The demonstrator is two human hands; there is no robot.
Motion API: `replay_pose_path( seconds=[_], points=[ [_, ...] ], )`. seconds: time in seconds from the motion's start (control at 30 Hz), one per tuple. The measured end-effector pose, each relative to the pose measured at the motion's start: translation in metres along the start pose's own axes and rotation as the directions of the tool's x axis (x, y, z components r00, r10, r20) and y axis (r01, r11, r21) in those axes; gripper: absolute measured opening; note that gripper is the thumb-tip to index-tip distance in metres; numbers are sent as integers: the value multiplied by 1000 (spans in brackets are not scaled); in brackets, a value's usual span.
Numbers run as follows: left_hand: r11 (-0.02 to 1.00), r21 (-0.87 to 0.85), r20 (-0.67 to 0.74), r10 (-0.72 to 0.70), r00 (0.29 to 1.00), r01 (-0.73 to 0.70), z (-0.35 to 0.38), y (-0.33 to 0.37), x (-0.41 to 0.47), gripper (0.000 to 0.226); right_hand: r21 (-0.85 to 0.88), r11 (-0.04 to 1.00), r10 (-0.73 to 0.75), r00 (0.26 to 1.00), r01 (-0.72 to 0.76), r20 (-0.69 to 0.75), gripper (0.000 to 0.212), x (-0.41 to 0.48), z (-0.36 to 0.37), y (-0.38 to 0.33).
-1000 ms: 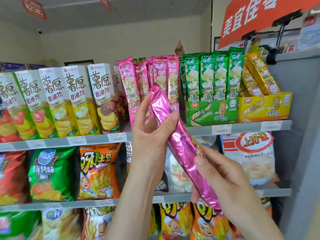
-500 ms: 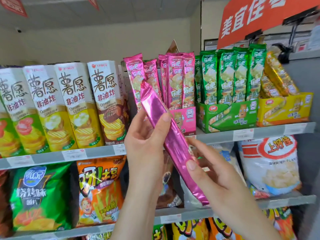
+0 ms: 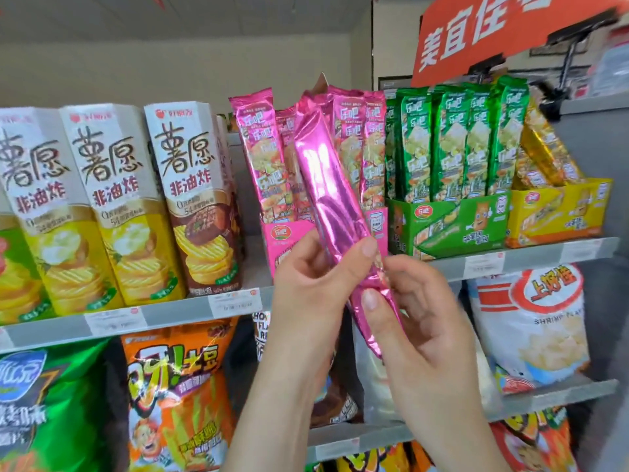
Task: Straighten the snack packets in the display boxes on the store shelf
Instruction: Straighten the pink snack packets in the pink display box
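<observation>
Left hand: grip curled round the middle of one pink packet, thumb across its plain foil back. Right hand: grip pinching the packet's lower end. Packet tilted, top leaning left, held in front of the pink display box on the upper shelf, overlapping the standing packets there. Green display box just right.
</observation>
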State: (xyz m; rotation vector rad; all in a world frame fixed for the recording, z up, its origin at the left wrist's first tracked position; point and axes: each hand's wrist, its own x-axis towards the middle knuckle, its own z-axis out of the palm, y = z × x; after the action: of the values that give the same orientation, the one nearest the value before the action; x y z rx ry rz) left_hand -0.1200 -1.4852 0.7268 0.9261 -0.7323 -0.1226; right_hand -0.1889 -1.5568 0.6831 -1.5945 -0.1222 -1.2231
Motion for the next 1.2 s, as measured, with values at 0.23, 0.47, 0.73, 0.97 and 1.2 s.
replay_pose_path(
  seconds=[0.23, 0.47, 0.73, 0.97, 1.2],
  points=[
    [985, 80, -171, 164, 972, -152, 7, 1, 9, 19, -412, 890, -170, 981, 193, 93, 58, 6, -17, 2],
    [985, 27, -72, 174, 982, -172, 11, -1, 10, 20, 6, 1000, -26, 999, 26, 43, 42, 7, -18, 4],
    [982, -186, 85, 13, 996, 3, 6, 3, 6, 37, 376, 904, 173, 978, -205, 117, 43, 13, -21, -1],
    [994, -82, -133, 67, 989, -79, 12, 6, 4, 55, 143, 970, 173, 970, -198, 170, 53, 10, -15, -3],
    [989, -48, -244, 126, 961, -142, 15, 4, 5, 61, 34, 992, 107, 966, -118, 234, 36, 10, -16, -3]
  ],
)
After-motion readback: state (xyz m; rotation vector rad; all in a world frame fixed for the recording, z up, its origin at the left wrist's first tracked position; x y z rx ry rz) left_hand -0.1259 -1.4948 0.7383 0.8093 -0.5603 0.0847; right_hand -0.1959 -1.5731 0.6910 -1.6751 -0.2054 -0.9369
